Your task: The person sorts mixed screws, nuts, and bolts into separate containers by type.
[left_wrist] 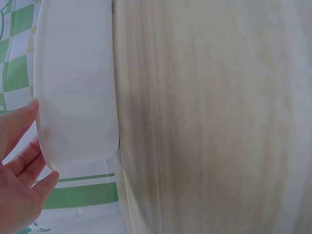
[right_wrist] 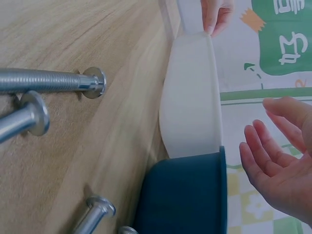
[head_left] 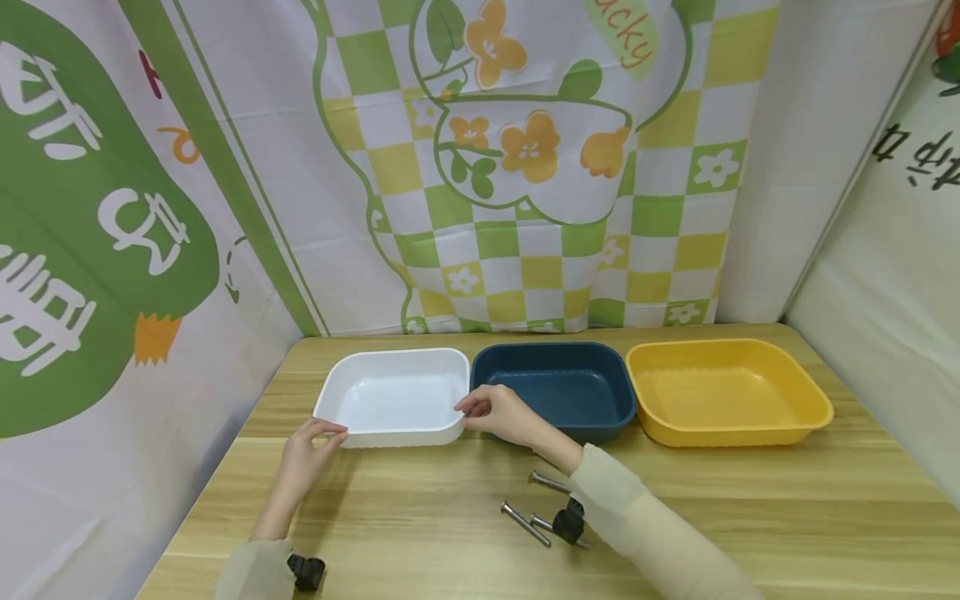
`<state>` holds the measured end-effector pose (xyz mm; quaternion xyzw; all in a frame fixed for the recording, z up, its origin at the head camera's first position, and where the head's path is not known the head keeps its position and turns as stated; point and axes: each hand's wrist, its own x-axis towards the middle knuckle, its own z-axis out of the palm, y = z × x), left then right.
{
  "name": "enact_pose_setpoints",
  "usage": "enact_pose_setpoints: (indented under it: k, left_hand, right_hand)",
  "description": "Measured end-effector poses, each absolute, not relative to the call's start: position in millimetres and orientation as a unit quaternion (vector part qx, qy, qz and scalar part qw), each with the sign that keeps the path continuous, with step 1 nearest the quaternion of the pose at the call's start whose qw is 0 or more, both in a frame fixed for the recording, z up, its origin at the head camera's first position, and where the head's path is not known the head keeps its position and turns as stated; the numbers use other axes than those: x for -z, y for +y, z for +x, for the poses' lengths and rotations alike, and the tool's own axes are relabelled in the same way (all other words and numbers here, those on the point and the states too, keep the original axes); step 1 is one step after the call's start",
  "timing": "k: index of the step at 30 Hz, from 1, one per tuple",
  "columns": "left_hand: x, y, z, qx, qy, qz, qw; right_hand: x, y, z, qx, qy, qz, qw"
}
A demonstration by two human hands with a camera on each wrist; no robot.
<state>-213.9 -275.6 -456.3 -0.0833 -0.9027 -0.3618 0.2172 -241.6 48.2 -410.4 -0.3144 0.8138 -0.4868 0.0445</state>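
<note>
A white plastic tray (head_left: 401,437) stands upright on the wooden table at the left of a row. My left hand (head_left: 306,458) pinches its front left corner, with the thumb at the rim and fingers around the corner in the left wrist view. My right hand (head_left: 501,414) hovers at the tray's front right corner, close to the dark blue tray (head_left: 555,348) beside it. In the right wrist view its fingers are loosely bent and apart from both trays, with nothing held. Both trays' insides look bare in the head view.
A yellow tray (head_left: 735,436) stands right of the blue one. Several metal bolts (head_left: 525,523) lie on the table (head_left: 420,525) beneath my right forearm. Patterned cloth (head_left: 517,275) hangs behind the trays, with more cloth at both sides.
</note>
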Motion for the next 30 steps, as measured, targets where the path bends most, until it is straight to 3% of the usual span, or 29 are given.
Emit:
enact_pose_setpoints:
  k: [12, 30]
  left_hand:
    - [455, -275, -214, 0.367, -0.902, -0.081, 0.21]
    - [453, -274, -213, 0.367, -0.904, -0.075, 0.207]
  right_hand:
    - [395, 74, -218, 0.439, 0.836, -0.321, 0.07]
    - [409, 120, -200, 0.41, 0.842, -0.342, 0.079]
